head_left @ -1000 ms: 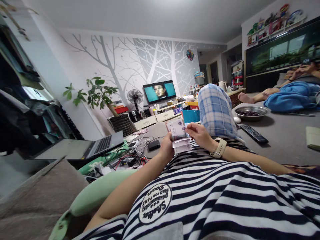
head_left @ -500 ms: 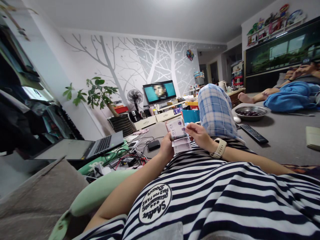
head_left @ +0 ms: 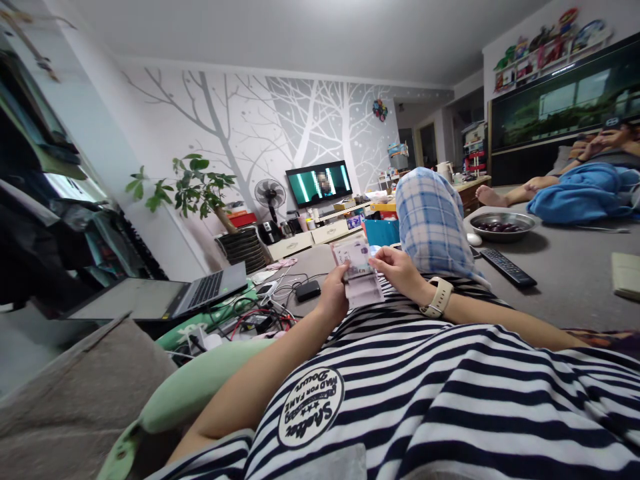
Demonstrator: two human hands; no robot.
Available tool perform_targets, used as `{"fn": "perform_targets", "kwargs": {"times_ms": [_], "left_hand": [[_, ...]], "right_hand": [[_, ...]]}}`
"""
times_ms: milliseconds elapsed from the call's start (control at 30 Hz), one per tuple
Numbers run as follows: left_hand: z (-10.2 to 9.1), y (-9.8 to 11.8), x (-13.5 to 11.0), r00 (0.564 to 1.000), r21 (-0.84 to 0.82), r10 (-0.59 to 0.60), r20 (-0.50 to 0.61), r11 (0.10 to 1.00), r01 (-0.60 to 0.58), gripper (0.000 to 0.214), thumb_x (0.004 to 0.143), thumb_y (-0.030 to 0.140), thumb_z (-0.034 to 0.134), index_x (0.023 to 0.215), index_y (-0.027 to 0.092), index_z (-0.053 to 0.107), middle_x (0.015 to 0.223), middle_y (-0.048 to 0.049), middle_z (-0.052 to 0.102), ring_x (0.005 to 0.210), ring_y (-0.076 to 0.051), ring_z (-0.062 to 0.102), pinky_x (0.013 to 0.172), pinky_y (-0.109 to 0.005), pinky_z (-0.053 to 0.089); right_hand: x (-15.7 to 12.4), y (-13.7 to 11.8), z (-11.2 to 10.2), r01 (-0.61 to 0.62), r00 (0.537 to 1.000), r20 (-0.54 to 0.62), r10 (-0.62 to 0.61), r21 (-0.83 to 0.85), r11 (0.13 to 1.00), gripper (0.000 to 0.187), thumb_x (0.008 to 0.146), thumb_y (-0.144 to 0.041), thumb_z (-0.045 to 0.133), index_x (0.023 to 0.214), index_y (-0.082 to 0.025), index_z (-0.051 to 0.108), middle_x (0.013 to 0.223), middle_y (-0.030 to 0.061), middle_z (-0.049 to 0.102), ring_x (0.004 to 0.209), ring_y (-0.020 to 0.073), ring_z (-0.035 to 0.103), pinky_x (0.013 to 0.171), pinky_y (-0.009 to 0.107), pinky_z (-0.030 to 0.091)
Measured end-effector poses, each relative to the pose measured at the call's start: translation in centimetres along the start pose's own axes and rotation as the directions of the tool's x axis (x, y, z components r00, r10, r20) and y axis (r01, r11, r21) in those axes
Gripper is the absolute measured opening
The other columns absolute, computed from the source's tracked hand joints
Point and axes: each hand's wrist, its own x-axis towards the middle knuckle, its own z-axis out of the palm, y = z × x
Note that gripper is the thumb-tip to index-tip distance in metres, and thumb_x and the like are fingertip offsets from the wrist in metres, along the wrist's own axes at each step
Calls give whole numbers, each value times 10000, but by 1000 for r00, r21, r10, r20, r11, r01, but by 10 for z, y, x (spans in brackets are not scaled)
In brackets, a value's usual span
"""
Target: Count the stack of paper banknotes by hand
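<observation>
The left hand's (head_left: pixel 334 291) thumb now reaches slightly further over the banknotes (head_left: pixel 357 253), held spread above the striped shirt (head_left: pixel 380 373); its grip pinches their left edge and the right hand's (head_left: pixel 401 269) fingers pinch the right, so both sides are supported. A raised plaid-covered knee (head_left: pixel 430 210) limits room beyond the right hand, while a black box (head_left: pixel 307 291) lies left of the left hand and a remote control (head_left: pixel 509 267) rests beyond the knee.

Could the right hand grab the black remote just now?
Probably not directly: the right hand is busy with the banknotes, and the raised plaid-covered leg seems to stand between it and the remote.
</observation>
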Motion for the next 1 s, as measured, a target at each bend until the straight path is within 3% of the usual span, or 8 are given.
{"fn": "perform_targets", "kwargs": {"times_ms": [100, 333, 600, 700, 1000], "left_hand": [[-3, -1, 0, 999, 16, 27, 47, 999, -28, 273, 766, 195, 672, 1020, 103, 710, 1002, -130, 768, 1042, -311, 707, 958, -436, 546], [0, -1, -3, 999, 65, 50, -11, 997, -50, 213, 777, 145, 653, 976, 110, 720, 913, -109, 776, 983, -276, 726, 948, -417, 550], [-1, -2, 2, 1000, 22, 11, 15, 1000, -11, 199, 878, 261, 591, 963, 127, 710, 924, -101, 775, 1015, -262, 718, 920, -377, 556], [0, -2, 3, 999, 0, -15, 50, 1000, 15, 247, 892, 243, 525, 1006, 122, 709, 899, -89, 777, 999, -260, 721, 899, -374, 560], [0, -2, 3, 1000, -5, -8, 0, 1000, 8, 259, 896, 223, 494, 984, 114, 712, 839, -79, 773, 943, -246, 728, 855, -339, 555]], "right_hand": [[1, 2, 0, -7, 1000, -15, 6, -42, 999, 355, 833, -525, 624, 706, -201, 549, 601, -21, 554, 574, 129, 480, 556, 260, 378], [1, 1, -1, 13, 999, -43, -18, -122, 992, 370, 843, -484, 599, 626, -212, 474, 560, -30, 479, 565, 128, 417, 554, 271, 324], [0, -4, -1, 42, 999, -24, -45, -97, 994, 422, 878, -533, 559, 621, -210, 470, 573, -32, 453, 577, 129, 409, 573, 280, 312], [-1, -6, -1, 72, 997, 2, -72, -80, 994, 427, 886, -530, 546, 617, -208, 461, 581, -36, 422, 582, 125, 388, 576, 284, 296], [0, -6, 0, 94, 995, 14, -94, -8, 996, 391, 867, -531, 555, 664, -203, 485, 612, -38, 418, 600, 122, 371, 578, 278, 296]]}}
